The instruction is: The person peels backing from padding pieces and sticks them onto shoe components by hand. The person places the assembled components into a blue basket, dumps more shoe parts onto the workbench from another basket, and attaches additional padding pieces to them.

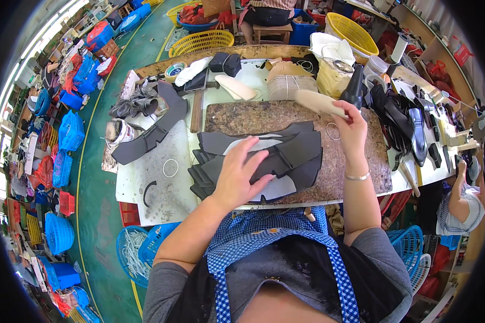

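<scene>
Fingers spread, my left hand point(241, 175) rests on a stack of black shoe-upper pieces point(302, 151) on the speckled brown board point(355, 167). Pale grey patches show on some of the pieces, one under my fingertips. Raised over the board's right side, my right hand point(354, 126) pinches one end of a beige insole-shaped piece point(315, 102) between thumb and fingers. A white ring-shaped band point(333, 131) lies just left of my right wrist. Behind the insole-shaped piece sits a banded beige bundle point(288, 87).
More black upper pieces point(151, 137) and a second white band point(171, 168) lie at left. Pale insole pieces point(236, 87) and a tape roll point(175, 71) are at the back. Black shoes point(416, 132) crowd the right side. Another person's arm point(458, 199) shows far right.
</scene>
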`<state>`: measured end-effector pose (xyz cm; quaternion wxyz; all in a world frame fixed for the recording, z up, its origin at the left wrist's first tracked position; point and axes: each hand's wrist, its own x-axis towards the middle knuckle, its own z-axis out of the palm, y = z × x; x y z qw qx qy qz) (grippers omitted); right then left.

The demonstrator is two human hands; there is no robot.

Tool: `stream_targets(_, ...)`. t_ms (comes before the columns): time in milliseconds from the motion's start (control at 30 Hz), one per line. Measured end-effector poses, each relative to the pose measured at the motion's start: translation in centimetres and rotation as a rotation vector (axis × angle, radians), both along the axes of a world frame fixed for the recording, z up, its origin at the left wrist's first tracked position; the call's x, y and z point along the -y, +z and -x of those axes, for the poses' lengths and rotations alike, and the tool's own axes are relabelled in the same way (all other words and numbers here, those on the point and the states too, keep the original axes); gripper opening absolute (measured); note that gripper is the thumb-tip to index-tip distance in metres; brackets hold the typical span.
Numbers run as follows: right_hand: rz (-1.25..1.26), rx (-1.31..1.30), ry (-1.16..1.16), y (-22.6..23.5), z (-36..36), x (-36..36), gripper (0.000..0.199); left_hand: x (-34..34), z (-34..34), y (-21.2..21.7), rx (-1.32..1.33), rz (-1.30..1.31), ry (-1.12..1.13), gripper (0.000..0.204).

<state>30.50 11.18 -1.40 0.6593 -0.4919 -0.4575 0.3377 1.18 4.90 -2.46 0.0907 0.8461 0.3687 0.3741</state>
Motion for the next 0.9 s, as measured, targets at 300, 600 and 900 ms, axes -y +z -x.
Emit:
stream_targets(300,-0.269,0.008,0.412,6.3,9.4,6.7,0.037,0.8,-2.2,5.7,0.337,-0.096,0.059,0.035)
stream_targets(600,-0.637,0.689,0.14,6.4,12.9,8.5,0.032,3.0,-3.0,6.7,1.073,0.533,-0.221,0.011)
stream_targets(900,-0.771,0.938,0.201,8.0,11.3,6.6,0.029,3.0,-2.9,5.2,0.705,0.308,0.119,0.01)
